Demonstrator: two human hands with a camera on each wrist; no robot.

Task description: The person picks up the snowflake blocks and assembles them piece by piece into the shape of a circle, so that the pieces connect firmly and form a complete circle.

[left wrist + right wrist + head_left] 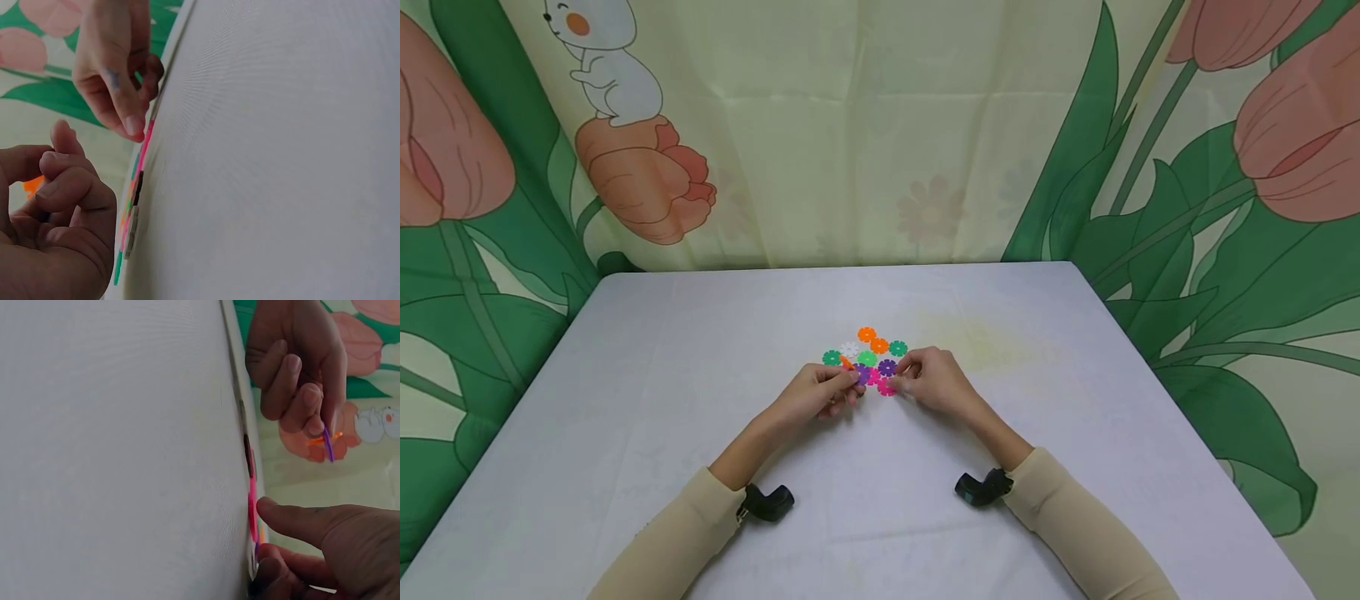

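Note:
In the head view my left hand [820,390] pinches a purple notched plastic disc [862,374] between thumb and fingers. An orange notched disc [847,362] stands crosswise against it; in the right wrist view the purple disc [329,445] and orange disc [315,441] look joined, held above the table. My right hand [936,379] is lowered at the right side of the loose discs, its thumb at a pink disc [886,387]. Thumb and forefinger are spread apart there in the right wrist view, by the pink edge [252,515]. Whether they bear on it is unclear.
Around the hands lie loose discs: two orange [867,334], green ones [898,348], a light green [867,358], a white [850,349] and a purple [887,367]. A white cloth covers the table [760,317]. Behind it hangs a printed curtain [850,167].

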